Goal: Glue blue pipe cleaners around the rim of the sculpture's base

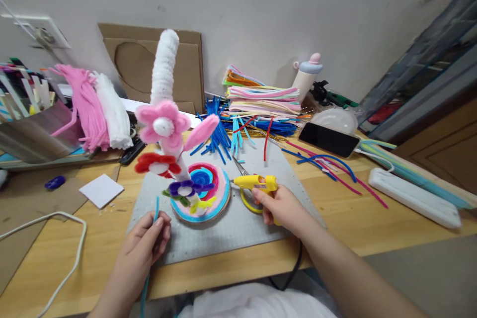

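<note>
A light blue pipe cleaner is pinched in my left hand, its tip up and its tail hanging below the wrist. My right hand is wrapped round a yellow glue gun, whose nozzle points left. Between my hands stands a white fuzzy stem with a pink flower, a red flower and a purple flower. It rises from a round base coiled in blue, pink and red. Behind the glue gun lie yellow-handled scissors, partly hidden.
A grey cutting mat lies under the base. Bundled pipe cleaners, cardboard and a bottle stand behind. A phone and white power strip are right; a metal holder and white card are left.
</note>
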Motion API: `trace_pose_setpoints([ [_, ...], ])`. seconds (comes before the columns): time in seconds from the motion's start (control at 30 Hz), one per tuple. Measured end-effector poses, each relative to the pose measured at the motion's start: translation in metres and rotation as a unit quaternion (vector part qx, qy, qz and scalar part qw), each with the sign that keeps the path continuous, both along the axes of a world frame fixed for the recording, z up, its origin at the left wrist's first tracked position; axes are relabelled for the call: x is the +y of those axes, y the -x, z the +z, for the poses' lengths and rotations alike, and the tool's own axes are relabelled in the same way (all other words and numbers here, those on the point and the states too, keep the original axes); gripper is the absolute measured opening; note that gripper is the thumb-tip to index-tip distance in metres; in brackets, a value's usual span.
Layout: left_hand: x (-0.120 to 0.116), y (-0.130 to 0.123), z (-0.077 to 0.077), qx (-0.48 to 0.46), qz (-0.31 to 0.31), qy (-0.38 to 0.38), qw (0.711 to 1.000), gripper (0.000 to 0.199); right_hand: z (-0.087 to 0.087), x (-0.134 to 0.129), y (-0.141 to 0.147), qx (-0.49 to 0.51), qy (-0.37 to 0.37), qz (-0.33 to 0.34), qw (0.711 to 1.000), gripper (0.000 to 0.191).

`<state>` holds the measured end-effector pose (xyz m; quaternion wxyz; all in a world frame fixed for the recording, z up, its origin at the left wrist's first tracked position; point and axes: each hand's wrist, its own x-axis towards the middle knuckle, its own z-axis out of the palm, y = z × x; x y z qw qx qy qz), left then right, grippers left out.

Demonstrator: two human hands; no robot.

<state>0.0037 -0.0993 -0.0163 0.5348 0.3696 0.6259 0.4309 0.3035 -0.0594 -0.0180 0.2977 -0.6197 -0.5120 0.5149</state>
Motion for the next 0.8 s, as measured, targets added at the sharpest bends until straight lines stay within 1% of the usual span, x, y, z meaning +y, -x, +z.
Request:
trace_pose_setpoints([
  [0.17,-0.0001,0.0001,-0.0009,-0.011,0.005,0.002,1.000,0.046,0.0037,-0.0057,0.0000,0.001,0.001,-0.005,1.000,0.036],
  [0.43,-0.0008,0.0008,-0.0030,-0.020,0.006,-0.006,1.000,0.044,0.0001,0.0000,0.0021,0.000,0.003,-0.009,1.000,0.038],
  [0.8,-0.0007,-0.0017,-0.0005,-0.005,0.000,-0.006,1.000,0.045,0.0002,0.0002,0.0028,-0.021,-0.010,-0.010,1.000,0.038],
])
